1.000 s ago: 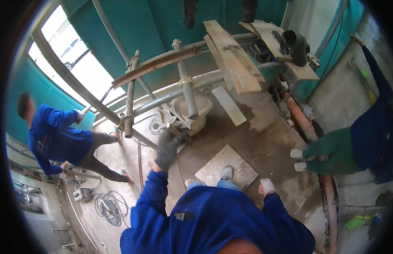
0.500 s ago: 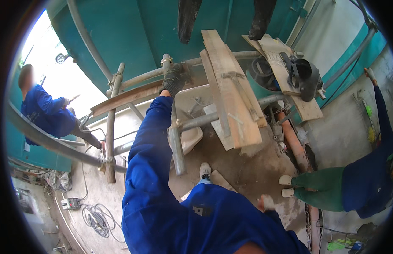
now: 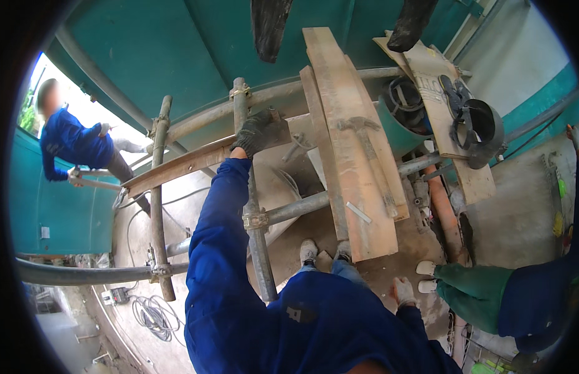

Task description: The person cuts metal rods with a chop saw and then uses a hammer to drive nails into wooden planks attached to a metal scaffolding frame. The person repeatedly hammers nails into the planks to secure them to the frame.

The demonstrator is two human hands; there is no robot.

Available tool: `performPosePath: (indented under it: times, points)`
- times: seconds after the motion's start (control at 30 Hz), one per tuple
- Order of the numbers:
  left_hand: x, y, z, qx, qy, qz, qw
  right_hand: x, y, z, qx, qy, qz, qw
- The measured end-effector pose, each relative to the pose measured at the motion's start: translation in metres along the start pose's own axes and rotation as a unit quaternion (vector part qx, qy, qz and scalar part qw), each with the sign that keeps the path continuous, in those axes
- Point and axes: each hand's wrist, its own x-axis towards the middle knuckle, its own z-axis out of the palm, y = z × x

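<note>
My left hand [image 3: 254, 132], in a dark knit glove, is closed round a rusty steel bar [image 3: 190, 166] near its right end. The bar lies slanted across two upright scaffold tubes; one upright [image 3: 239, 103] stands right beside this hand. My right hand [image 3: 403, 291], in a pale glove, hangs low by my right side, fingers partly apart and nothing visible in it. In front of me, wooden planks [image 3: 358, 187] lie across the scaffold tubes. On them rest a hammer [image 3: 368, 154] and a small pale strip [image 3: 358, 212].
A welding mask [image 3: 486, 128] lies on boards at the right, beside a dark green bucket [image 3: 389, 128]. One co-worker [image 3: 77, 146] stands at the far left, another [image 3: 532, 283] at the right. Coiled cable [image 3: 153, 319] lies on the floor. Two dark objects [image 3: 271, 28] hang at the top edge.
My view has shifted, and I stand closer to the planks, with both feet now showing. My left hand stays on the bar. The left co-worker has turned, arm lowered toward a tube.
</note>
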Motion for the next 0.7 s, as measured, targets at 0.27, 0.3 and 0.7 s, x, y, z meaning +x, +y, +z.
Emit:
performPosePath:
  times: [0.27, 0.3, 0.7]
  points:
    - [-0.021, 0.033, -0.012, 0.058, -0.002, -0.031, 0.998, 0.064, -0.051, 0.008, -0.015, -0.035, -0.003, 0.999]
    - [-0.021, 0.037, -0.015, 0.062, 0.002, 0.021, 0.998, 0.069, -0.049, 0.008, -0.011, -0.034, -0.004, 0.999]
    - [-0.039, 0.039, -0.009, -0.076, 0.052, -0.083, 0.992, 0.113, 0.027, 0.005, 0.032, -0.091, 0.167, 0.981]
